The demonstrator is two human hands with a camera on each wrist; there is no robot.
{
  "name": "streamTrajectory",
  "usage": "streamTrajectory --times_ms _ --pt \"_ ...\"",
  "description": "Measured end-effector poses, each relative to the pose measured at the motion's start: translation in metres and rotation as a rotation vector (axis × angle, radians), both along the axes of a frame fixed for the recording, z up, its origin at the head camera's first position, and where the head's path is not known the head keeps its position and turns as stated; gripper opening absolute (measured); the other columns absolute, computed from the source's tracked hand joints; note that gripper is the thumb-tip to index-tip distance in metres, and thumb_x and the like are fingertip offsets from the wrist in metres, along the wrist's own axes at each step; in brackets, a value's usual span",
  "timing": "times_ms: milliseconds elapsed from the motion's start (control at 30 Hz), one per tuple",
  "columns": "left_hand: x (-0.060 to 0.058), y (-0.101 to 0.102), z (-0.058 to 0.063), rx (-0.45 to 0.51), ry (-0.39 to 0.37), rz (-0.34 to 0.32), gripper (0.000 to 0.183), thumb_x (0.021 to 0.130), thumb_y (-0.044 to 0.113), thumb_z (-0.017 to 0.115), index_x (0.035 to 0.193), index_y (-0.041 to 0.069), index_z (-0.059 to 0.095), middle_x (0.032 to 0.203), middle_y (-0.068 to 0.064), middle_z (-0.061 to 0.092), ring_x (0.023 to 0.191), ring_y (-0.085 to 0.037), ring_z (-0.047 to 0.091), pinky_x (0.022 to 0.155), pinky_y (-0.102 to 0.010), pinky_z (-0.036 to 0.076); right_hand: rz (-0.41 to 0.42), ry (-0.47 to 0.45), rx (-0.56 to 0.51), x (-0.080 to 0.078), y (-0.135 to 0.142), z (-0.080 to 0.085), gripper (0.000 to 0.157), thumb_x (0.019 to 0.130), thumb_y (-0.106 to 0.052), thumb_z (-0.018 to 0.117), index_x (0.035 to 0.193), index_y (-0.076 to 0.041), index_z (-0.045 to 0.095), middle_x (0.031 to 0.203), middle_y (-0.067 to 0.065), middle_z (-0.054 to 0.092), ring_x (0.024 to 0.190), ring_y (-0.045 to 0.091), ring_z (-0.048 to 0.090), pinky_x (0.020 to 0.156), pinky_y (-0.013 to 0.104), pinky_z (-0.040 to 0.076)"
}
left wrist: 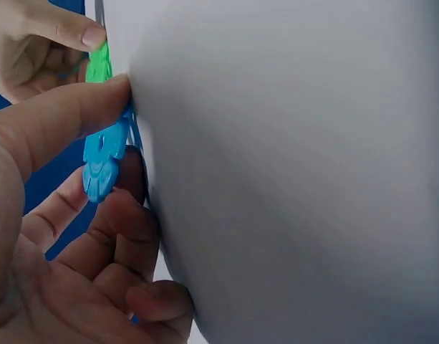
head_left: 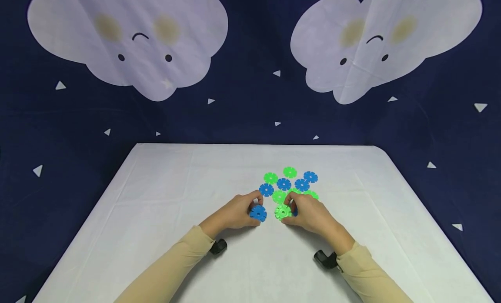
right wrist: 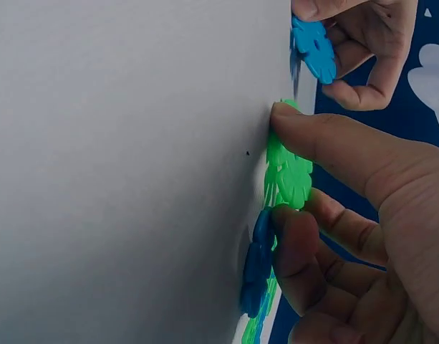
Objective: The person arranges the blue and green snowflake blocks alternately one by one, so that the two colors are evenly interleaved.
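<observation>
Close over the white table, my left hand [head_left: 238,211] pinches a blue notched plastic disc [head_left: 258,213] by its edges, between thumb and fingers. In the left wrist view the blue disc [left wrist: 106,147] stands tilted, with the thumb at its upper edge. A green notched disc [head_left: 282,212] is pinched by my right hand [head_left: 311,212] a short way to the right. Seen from the right wrist, the green disc [right wrist: 294,175] shows layered notched edges. Another blue disc [right wrist: 258,261] lies right beside the right fingers, mostly covered by them in the head view.
Several loose notched discs lie beyond the hands, among them a green disc [head_left: 290,172], a blue disc [head_left: 311,177] and a blue disc [head_left: 266,190]. The white table [head_left: 164,177] ends at a dark blue cloth [head_left: 250,120] printed with clouds.
</observation>
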State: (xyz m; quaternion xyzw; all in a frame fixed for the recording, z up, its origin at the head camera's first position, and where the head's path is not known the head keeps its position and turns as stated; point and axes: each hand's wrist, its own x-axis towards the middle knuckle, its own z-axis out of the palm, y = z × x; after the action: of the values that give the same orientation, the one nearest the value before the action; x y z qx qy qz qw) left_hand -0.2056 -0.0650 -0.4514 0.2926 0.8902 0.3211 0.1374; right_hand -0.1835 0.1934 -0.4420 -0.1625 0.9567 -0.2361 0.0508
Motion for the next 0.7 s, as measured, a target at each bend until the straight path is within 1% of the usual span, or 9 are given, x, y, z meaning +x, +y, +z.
streamTrajectory --times_ms 100,167,267,367,467,567,700 --pt "-0.0003 -0.004 -0.0008 0.003 0.003 0.005 0.046 0.086 0.012 0.09 0.121 0.018 0.061 0.09 0.002 0.066 0.074 -0.011 0.053 0.074 -0.029 0.046 0.009 0.014 0.0 0.0012 0.0008 -0.0009 0.044 0.08 -0.029 0.096 0.111 -0.012 0.07 0.085 -0.004 0.066 0.074 0.01 0.057 0.067 0.031 0.052" --pt "-0.0007 -0.0063 -0.0008 0.006 -0.009 0.002 0.047 0.086 0.012 0.091 0.122 0.019 0.063 0.093 0.001 0.067 0.075 -0.011 0.054 0.074 -0.029 0.047 0.012 0.015 -0.006 0.0016 0.001 -0.0011 0.044 0.08 -0.029 0.096 0.111 -0.013 0.069 0.085 -0.004 0.066 0.073 0.01 0.056 0.067 0.031 0.051" --pt "-0.001 -0.0084 0.0002 0.007 -0.038 -0.002 0.047 0.084 0.013 0.093 0.121 0.021 0.065 0.097 0.001 0.068 0.076 -0.011 0.054 0.073 -0.028 0.047 0.022 0.0 -0.02 0.0015 0.0012 -0.0017 0.044 0.081 -0.027 0.096 0.112 -0.014 0.068 0.085 -0.003 0.065 0.073 0.01 0.055 0.067 0.03 0.05" --pt "-0.0013 -0.0091 0.0012 0.001 -0.053 -0.013 0.046 0.083 0.013 0.094 0.12 0.021 0.068 0.098 0.001 0.067 0.075 -0.011 0.053 0.071 -0.027 0.046 0.041 -0.019 -0.04 0.0014 0.0013 -0.0025 0.044 0.082 -0.025 0.095 0.113 -0.015 0.065 0.086 -0.003 0.064 0.074 0.01 0.055 0.067 0.029 0.048" --pt "-0.0027 -0.0093 0.0022 -0.013 -0.044 -0.031 0.046 0.082 0.014 0.095 0.12 0.02 0.069 0.096 0.001 0.067 0.075 -0.01 0.053 0.071 -0.025 0.046 0.062 -0.021 -0.046 0.0014 0.0013 -0.0026 0.045 0.083 -0.023 0.094 0.117 -0.015 0.065 0.087 -0.003 0.065 0.075 0.01 0.055 0.067 0.029 0.049" --pt "-0.0047 -0.0091 0.0026 -0.025 -0.029 -0.048 0.046 0.082 0.015 0.095 0.121 0.018 0.07 0.096 0.001 0.069 0.077 -0.01 0.054 0.074 -0.026 0.048 0.086 -0.008 -0.033 0.001 0.0014 -0.0023 0.047 0.085 -0.022 0.093 0.124 -0.016 0.066 0.088 -0.003 0.067 0.076 0.009 0.057 0.068 0.029 0.051" --pt "-0.007 -0.0088 0.0028 -0.037 -0.013 -0.055 0.046 0.081 0.017 0.096 0.12 0.016 0.072 0.097 0.0 0.069 0.08 -0.011 0.054 0.077 -0.027 0.048 0.118 0.006 -0.013 -0.0003 0.0017 -0.0015 0.049 0.086 -0.023 0.092 0.129 -0.016 0.07 0.089 -0.005 0.068 0.078 0.008 0.059 0.069 0.029 0.052"
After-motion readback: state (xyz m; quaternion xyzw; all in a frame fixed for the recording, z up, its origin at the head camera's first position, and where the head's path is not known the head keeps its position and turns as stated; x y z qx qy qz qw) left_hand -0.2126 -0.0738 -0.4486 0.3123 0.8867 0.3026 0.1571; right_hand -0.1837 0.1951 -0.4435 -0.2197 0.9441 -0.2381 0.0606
